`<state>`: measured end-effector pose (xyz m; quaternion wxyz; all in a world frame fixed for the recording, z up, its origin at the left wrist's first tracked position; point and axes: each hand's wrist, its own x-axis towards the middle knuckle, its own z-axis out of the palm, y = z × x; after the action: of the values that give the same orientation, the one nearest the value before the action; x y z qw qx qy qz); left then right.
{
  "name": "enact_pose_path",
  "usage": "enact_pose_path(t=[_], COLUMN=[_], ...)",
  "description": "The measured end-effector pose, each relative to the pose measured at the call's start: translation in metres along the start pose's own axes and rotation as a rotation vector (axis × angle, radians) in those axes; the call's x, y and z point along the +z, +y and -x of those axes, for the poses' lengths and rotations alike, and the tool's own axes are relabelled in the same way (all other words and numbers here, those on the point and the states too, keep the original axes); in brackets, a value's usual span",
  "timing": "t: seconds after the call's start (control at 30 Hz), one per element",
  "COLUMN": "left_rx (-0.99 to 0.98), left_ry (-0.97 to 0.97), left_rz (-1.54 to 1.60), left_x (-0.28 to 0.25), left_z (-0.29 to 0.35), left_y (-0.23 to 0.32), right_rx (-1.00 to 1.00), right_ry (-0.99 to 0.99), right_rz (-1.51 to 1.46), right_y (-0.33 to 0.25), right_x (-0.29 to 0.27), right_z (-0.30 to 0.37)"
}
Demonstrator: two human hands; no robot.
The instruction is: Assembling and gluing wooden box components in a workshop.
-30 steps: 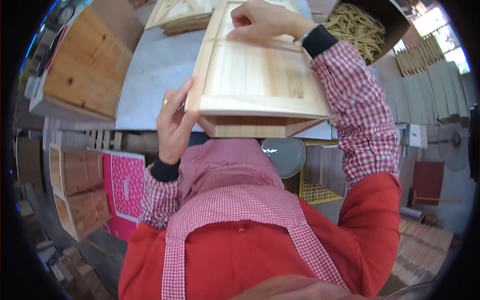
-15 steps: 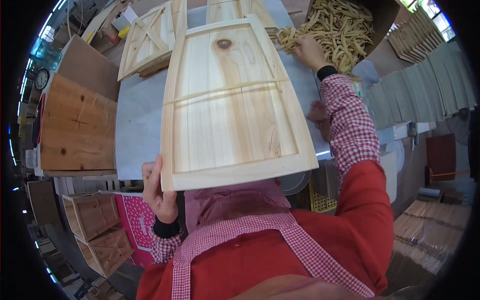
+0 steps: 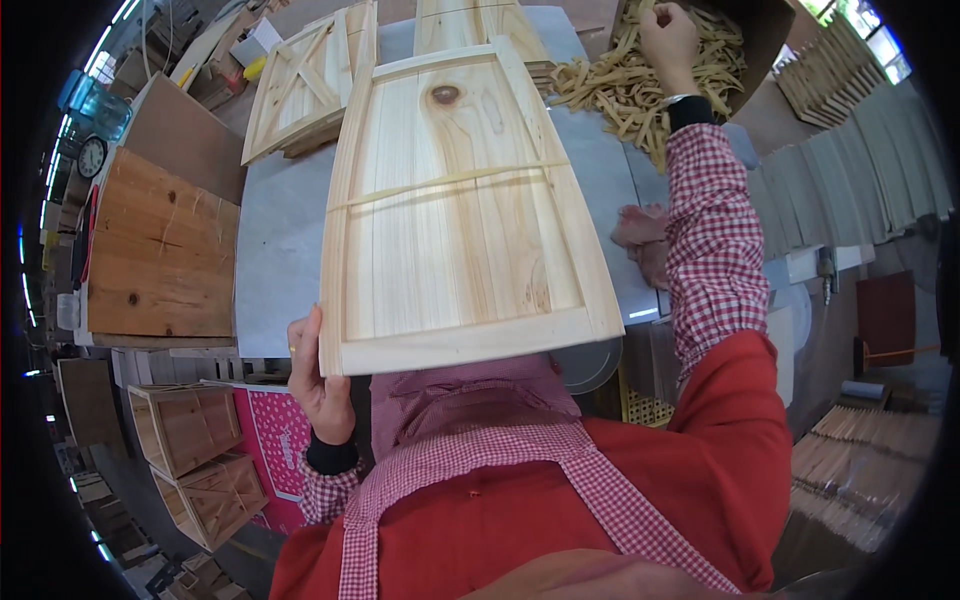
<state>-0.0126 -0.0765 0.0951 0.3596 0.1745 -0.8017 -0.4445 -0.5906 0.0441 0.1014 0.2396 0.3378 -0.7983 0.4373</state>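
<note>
A pale wooden framed panel (image 3: 430, 240) with a dark knot tilts up in front of me. One flat yellowish rubber band (image 3: 450, 185) runs across its middle. My left hand (image 3: 322, 385) grips the panel's lower left corner, thumb along its side edge. Up at the far right, my right hand (image 3: 668, 45) is over a heap of flat tan rubber bands (image 3: 690, 90), its fingers closed in a pinch. Whatever sits between those fingertips is too small to make out.
More framed wooden panels (image 3: 310, 80) lie at the far side of the grey tabletop (image 3: 285, 230). A knotty brown board (image 3: 160, 250) stands on the left. Grey stacked sheets (image 3: 850, 170) are on the right. Wooden crates (image 3: 185, 425) and a pink box (image 3: 270, 440) are at lower left.
My right hand has moved from the heap's near left edge farther away and rightward over the heap, its fingers now pinched. My left hand keeps its grip on the panel, which has barely shifted.
</note>
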Motion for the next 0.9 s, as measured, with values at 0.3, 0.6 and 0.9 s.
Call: enact_pose_path(t=[0.3,0.6,0.9], left_rx=[0.043,0.7,-0.036], left_ry=[0.036,0.043,-0.678], left_rz=[0.161,-0.374,0.425], left_x=[-0.02,0.002,-0.036], left_z=[-0.01,-0.035,0.02], left_y=[0.016,0.122,0.089], right_rx=[0.037,-0.748,-0.588], right_ry=[-0.448,-0.735,-0.873], right_rz=[-0.166,-0.485,-0.454], right_y=[-0.099,-0.338,-0.316], right_x=[-0.101,-0.155,-0.182], right_z=[0.008,0.184,0.267])
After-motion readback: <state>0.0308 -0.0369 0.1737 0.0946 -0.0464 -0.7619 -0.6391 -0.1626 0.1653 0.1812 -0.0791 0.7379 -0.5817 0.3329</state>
